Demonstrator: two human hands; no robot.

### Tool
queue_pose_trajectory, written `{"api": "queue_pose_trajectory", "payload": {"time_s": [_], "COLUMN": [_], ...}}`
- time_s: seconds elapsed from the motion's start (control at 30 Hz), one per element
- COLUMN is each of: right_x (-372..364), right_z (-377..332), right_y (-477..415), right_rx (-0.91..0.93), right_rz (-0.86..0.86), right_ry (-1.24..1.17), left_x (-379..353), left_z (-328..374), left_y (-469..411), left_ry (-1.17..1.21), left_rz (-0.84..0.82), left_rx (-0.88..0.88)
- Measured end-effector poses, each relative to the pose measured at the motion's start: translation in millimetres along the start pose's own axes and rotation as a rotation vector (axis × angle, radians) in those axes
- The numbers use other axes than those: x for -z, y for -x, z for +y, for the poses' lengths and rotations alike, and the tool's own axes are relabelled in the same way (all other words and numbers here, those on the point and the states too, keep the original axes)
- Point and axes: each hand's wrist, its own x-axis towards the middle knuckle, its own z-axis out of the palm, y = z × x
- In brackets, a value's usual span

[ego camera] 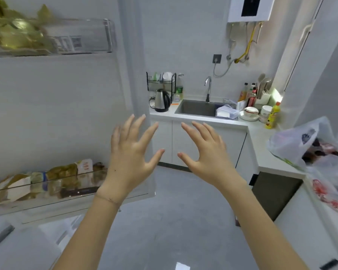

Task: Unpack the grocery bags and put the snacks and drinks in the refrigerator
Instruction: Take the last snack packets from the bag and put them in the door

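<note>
Both hands are raised in mid-air with fingers spread and nothing in them: the left hand (pixel 132 151) in front of the open refrigerator door (pixel 57 114), the right hand (pixel 205 152) beside it, thumbs not touching. On that door, snack packets (pixel 62 172) lie along the lower shelf (pixel 37 191), and yellow-green packets (pixel 14 34) crowd the left end of the clear upper bin (pixel 86 36). Off to the right a white grocery bag (pixel 293 141) sits slumped and open on the desk (pixel 261 141) — well apart from both hands — with the sink (pixel 195 109) and a kettle (pixel 161 100) by the far wall.
</note>
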Motion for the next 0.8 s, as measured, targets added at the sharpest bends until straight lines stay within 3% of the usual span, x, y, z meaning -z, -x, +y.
{"api": "queue_pose_trajectory", "payload": {"time_s": [0.27,0.8], "right_x": [63.1,141.0], "right_z": [133.6,367.2], "right_y": [46.6,72.9], "right_rx": [-0.176,-0.629], "right_rz": [-0.033,0.152], "right_ry": [0.09,0.313], "left_x": [-85.1,-270.2], "left_z": [133.2,334.1], "left_y": [-42.8,-196.0], "left_ry": [0.108,0.37], "left_rz": [-0.08,-0.17], "left_rx": [-0.094,-0.433]}}
